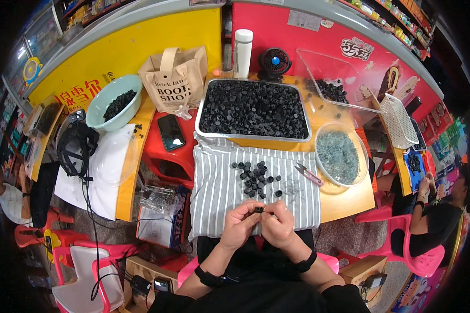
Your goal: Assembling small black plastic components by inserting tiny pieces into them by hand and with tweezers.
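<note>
Between the fingertips of both hands I pinch a small black cap (258, 209). My left hand (240, 223) grips it from the left, and my right hand (277, 223) closes on it from the right. Just beyond my fingers, a loose pile of similar black caps (254, 180) lies on the grey-and-white striped cloth (214, 208). A pair of pink-handled thread snips (309, 174) rests on the cloth to the right of the pile. Behind the cloth stands a metal tray (305, 136) heaped with many more black caps.
A clear round tub (343, 183) of fine greenish scraps stands right of the cloth. Left are a phone (171, 132) on a red stool (156, 148), a paper bag (173, 78) and a pale green basin (102, 125). A white bottle (243, 54) and small fan (274, 62) stand behind the tray. Another person (433, 214) sits at right.
</note>
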Available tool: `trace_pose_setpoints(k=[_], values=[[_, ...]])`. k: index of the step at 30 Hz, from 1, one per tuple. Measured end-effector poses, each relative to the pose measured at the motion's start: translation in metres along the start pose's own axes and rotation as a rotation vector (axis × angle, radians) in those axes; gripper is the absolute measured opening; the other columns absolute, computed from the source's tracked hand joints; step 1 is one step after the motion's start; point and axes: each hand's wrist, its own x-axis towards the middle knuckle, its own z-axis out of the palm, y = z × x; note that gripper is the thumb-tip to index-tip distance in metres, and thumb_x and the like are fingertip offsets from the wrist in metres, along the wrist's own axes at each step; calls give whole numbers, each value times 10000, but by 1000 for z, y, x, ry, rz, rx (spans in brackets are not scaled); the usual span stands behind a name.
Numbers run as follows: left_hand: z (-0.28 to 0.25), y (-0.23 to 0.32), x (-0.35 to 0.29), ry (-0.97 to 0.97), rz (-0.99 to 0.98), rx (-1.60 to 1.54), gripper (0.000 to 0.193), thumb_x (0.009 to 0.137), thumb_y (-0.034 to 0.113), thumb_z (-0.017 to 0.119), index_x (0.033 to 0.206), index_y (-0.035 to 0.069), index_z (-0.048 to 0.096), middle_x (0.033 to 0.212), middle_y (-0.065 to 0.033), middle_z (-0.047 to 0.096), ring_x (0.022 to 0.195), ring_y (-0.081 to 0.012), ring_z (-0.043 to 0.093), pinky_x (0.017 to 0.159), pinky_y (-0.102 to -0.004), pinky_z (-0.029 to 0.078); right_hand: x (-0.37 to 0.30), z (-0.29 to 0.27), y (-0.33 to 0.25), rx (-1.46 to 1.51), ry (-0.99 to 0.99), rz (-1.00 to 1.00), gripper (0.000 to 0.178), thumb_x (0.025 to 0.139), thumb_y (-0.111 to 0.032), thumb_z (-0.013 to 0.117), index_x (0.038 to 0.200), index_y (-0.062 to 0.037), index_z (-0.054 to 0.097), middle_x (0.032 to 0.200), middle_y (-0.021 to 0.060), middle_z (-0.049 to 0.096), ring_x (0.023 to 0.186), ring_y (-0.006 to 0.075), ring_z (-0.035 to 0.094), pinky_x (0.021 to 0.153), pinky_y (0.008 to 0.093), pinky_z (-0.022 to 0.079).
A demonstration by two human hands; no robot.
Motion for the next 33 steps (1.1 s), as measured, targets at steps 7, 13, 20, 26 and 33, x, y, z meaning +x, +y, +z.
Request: trace_pose_setpoints(k=[7, 13, 20, 26, 33], values=[[7, 9, 1, 62, -10, 22, 303, 908, -51, 555, 1211, -68, 573, 1141, -92, 609, 1058, -159, 583, 921, -284, 456, 17, -13, -8, -54, -154, 179, 293, 726, 12, 657, 1018, -6, 641, 889, 136, 580, 713, 302, 600, 578, 373, 496], [8, 7, -1, 30, -36, -13, 392, 919, -56, 544, 1311, -46, 521, 1178, -138, 623, 1049, -181, 612, 930, -298, 486, 26, -34, -3, 50, -246, 200, 219, 721, 5, 668, 924, -12, 587, 907, 144, 569, 774, 319, 603, 616, 402, 496], [-5, 0, -1, 67, -25, -96, 350, 912, -41, 551, 1261, -54, 561, 1087, -169, 645, 932, -212, 641, 825, -305, 514, 143, -113, 111, -235, 158, 344, 137, 749, -26, 701, 847, -24, 606, 701, 63, 587, 624, 128, 533, 566, 300, 444], [-3, -2, 6, 47, -33, -99, 268, 922, -5, 579, 1183, -59, 603, 1023, -137, 656, 887, -187, 645, 799, -287, 509, 188, -139, 167, -72, 234, 376, 239, 748, -17, 728, 974, 1, 651, 803, 23, 626, 699, 115, 572, 629, 277, 477], [1, 4, 3, 83, -65, -84, 170, 931, -2, 556, 1072, -53, 638, 970, -127, 668, 843, -178, 647, 753, -275, 503, 50, -57, 59, -126, -625, 212, 243, 701, -97, 723, 922, -52, 632, 848, 125, 608, 840, 342, 590, 724, 442, 483]])
